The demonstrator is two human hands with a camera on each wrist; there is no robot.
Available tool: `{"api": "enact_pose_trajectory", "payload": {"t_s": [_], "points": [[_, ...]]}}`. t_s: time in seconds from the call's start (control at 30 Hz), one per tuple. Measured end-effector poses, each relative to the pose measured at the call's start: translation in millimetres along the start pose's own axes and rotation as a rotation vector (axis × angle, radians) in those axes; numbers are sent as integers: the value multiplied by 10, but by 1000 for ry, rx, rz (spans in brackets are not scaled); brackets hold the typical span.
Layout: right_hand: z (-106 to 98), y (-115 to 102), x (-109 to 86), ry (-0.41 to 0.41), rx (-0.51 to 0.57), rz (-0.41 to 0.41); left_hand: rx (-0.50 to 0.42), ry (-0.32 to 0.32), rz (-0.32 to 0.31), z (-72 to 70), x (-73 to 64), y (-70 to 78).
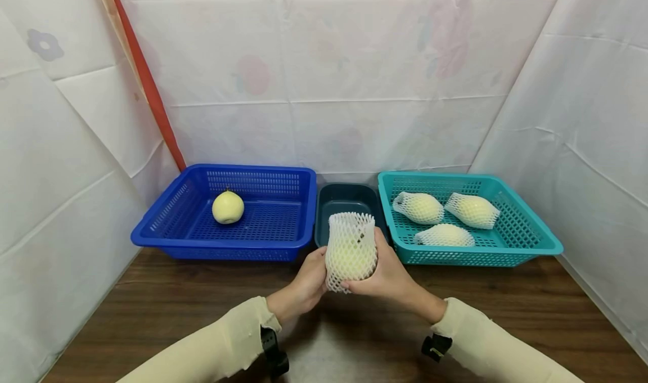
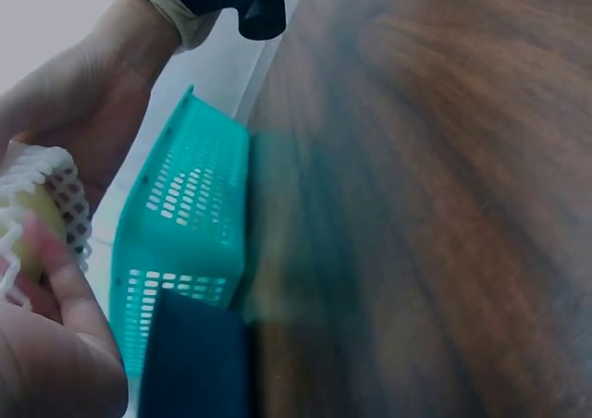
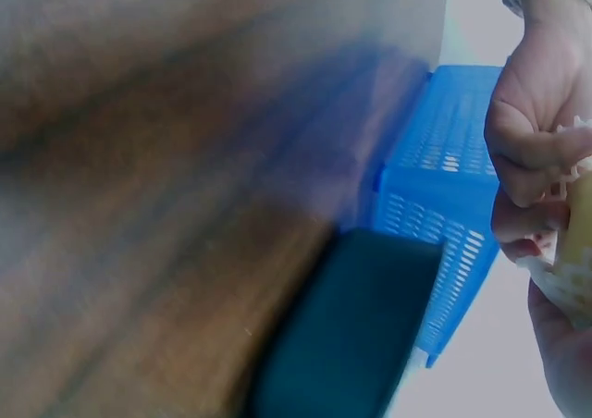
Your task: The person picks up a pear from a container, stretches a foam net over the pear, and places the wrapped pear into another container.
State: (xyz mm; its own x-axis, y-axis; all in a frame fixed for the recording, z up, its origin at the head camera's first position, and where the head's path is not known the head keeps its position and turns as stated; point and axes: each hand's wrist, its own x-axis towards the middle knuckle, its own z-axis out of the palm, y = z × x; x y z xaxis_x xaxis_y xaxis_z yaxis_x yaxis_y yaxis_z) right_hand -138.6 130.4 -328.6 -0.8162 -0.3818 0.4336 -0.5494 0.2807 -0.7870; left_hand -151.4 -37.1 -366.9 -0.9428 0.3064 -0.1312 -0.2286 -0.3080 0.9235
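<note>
In the head view a pale yellow pear [image 1: 351, 257], covered by a white foam net sleeve [image 1: 349, 222], is held between both hands above the table's middle. My left hand [image 1: 307, 279] grips it from the left, while the right hand [image 1: 390, 276] curls round its right side with the thumb across the lower front. The net's upper end stands up past the fruit. In the left wrist view fingers [image 2: 65, 284] press at the net's edge, where bare yellow skin shows. The right wrist view catches the netted pear [image 3: 581, 224] only at its border.
A blue basket [image 1: 223, 248] on the left holds one bare pear [image 1: 228, 207]. The teal basket [image 1: 476, 255] on the right contains three netted pears [image 1: 473, 210]. Between them sits a small dark tray [image 1: 349, 192], partly hidden behind the held fruit. White cloth [image 1: 314, 51] hangs around the table.
</note>
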Motion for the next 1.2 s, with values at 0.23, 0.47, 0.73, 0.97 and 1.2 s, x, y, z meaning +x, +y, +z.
{"api": "enact_pose_trajectory", "payload": {"t_s": [0.23, 0.47, 0.73, 0.97, 1.2], "points": [[-229, 84, 113, -5, 64, 22, 166, -26, -11, -26, -1, 188], [-573, -3, 269, 26, -14, 61, 307, 27, 72, -155, -6, 482], [-1050, -20, 396, 39, -176, 101, 626, 64, 305, -527, 85, 788], [-1469, 68, 386, 53, -345, 150, 1062, 57, 458, -864, 141, 847], [-1899, 214, 324, 42, -443, 184, 1359, 103, 506, -1013, 139, 759]]}}
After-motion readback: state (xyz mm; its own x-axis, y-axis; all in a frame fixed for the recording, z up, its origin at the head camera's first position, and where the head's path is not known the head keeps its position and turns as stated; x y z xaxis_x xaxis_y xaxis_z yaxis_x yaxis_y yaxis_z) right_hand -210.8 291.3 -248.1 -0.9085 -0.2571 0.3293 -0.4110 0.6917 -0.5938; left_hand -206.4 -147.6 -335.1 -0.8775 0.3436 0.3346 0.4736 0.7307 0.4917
